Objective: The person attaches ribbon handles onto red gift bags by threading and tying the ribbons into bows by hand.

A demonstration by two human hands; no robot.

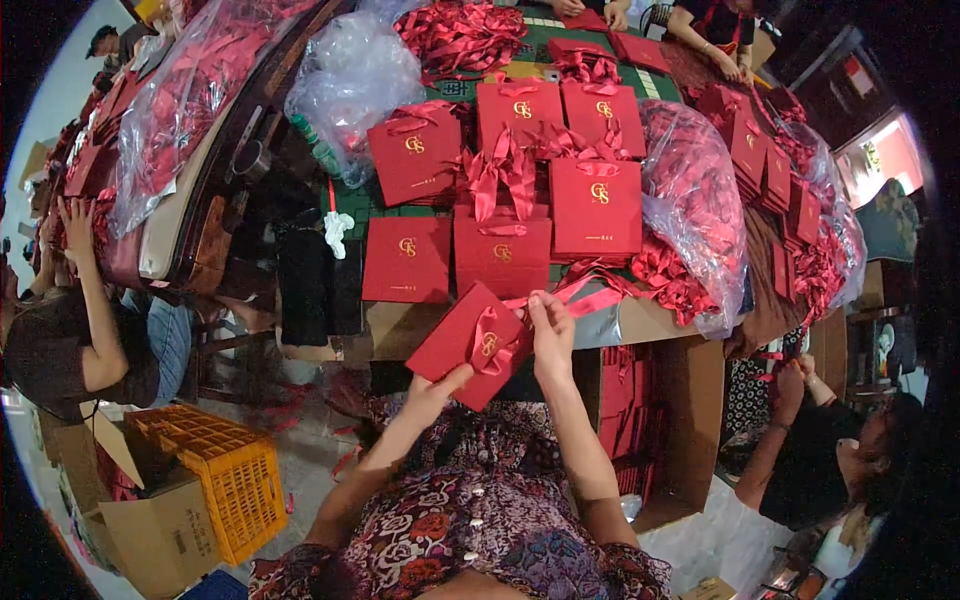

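Note:
A flat red paper gift bag [450, 335] with a gold emblem is tilted in front of me, just off the table's near edge. My left hand [435, 398] grips its lower left edge, thumb on the front. A red ribbon [497, 335] lies in a loop across the bag's face. At the bag's upper right corner, my right hand [552, 335] pinches a pinkish-red ribbon [596, 301], which trails off to the right along the table. Close ahead lie a red bag [407, 262] without a visible ribbon and a second bag [503, 262] with a bow.
More ribboned bags [597, 212] lie on the green table, beside clear plastic sacks of red ribbon [690, 200]. A cardboard box [690, 420] of red bags stands below, right. An orange crate [235, 480] is at left. Co-workers sit on both sides and across the table.

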